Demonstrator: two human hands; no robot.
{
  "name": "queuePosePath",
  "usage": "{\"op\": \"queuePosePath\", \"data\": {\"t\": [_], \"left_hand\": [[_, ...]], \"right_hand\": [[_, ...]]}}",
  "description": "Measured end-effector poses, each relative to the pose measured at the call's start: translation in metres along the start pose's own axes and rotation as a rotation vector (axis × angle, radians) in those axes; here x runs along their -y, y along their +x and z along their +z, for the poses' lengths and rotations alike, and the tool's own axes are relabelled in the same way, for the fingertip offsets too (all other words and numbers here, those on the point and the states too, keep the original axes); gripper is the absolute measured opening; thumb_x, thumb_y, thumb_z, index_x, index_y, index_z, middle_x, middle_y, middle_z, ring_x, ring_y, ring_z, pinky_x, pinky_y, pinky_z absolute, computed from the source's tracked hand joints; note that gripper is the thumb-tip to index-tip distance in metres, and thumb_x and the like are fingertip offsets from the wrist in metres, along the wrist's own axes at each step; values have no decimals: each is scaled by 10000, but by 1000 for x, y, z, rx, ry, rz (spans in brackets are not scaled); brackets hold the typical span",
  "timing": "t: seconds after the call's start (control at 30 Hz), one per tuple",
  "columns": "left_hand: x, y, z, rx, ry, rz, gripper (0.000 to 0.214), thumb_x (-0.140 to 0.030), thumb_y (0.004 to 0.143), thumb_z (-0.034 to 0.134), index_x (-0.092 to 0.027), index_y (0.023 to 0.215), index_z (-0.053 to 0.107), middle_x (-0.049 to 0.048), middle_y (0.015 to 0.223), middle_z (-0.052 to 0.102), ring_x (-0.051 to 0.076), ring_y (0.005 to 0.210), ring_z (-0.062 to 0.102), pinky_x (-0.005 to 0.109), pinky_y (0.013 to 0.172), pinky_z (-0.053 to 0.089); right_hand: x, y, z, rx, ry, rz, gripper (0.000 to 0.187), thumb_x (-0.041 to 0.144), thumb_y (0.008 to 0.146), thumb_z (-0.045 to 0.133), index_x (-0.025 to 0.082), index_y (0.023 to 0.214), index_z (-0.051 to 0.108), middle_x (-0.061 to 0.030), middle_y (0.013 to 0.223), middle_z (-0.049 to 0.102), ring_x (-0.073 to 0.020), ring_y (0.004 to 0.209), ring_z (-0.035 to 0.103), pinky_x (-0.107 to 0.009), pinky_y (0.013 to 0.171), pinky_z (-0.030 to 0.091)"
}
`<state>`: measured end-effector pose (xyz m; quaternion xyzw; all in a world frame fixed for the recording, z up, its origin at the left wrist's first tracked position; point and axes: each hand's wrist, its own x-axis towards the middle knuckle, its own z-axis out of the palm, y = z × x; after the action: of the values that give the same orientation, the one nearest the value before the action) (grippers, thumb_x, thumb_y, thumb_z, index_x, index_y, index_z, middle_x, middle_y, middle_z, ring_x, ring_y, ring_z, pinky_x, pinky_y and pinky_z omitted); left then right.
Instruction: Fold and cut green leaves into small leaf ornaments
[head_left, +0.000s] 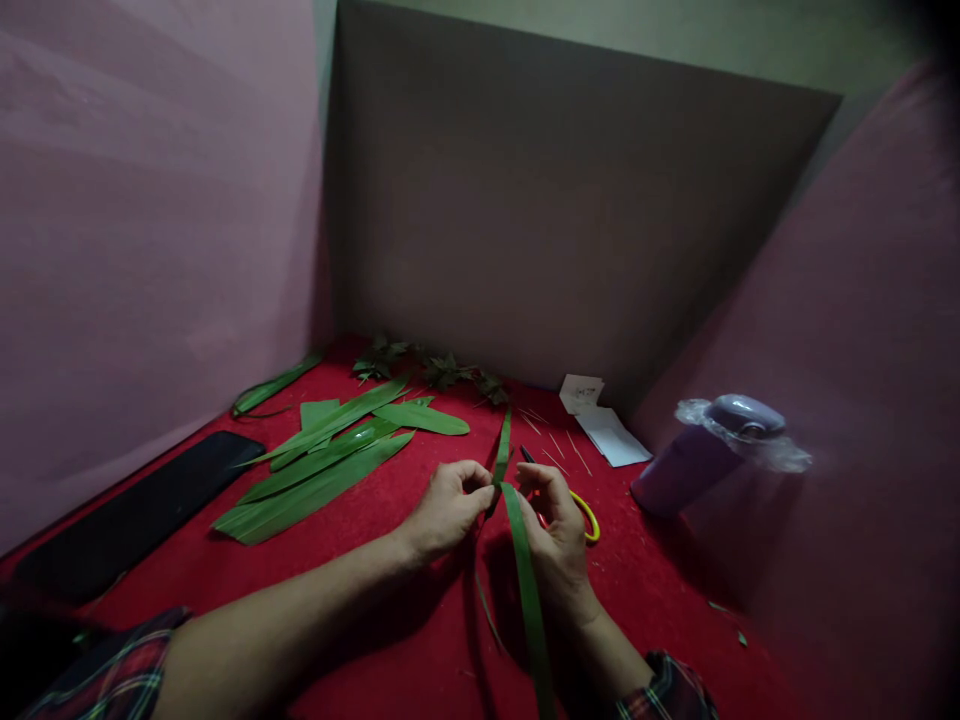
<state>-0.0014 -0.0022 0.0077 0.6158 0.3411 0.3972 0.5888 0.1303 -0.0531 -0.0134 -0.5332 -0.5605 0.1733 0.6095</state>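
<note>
Over the red cloth, my left hand (452,507) is closed, its thumb and forefinger pinching a long green leaf strip (528,590) at a fold. One end of the strip points up and away; the other hangs down toward me. Beside the fold, my right hand (555,530) is closed too, thumb and curled fingers on the strip; the exact contact is partly hidden. A thin narrow strip dangles below my left fingers. Behind my right hand lie scissors with a yellow handle (592,520), partly covered by the hand.
Several broad green leaves (322,490) lie at left, near a long black case (150,510). Leafy sprigs (442,370) lie at the back. Thin sticks (556,445) and white paper cards (611,436) are right of centre. A purple bottle (686,465) with plastic wrap leans at right.
</note>
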Motion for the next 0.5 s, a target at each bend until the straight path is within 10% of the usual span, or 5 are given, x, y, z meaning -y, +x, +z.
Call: {"op": "queuePosePath", "data": {"t": [0.5], "left_hand": [[5,-1,2,110,72,-89,131,-242,638,558,-132,578,517,-3,524,499,83,484,432,209,478,314]], "right_hand": [[-4,6,1,10,310,254,196,341,718,659,172,764,572,9,677,553,-124,609,519,-241,576,432]]}}
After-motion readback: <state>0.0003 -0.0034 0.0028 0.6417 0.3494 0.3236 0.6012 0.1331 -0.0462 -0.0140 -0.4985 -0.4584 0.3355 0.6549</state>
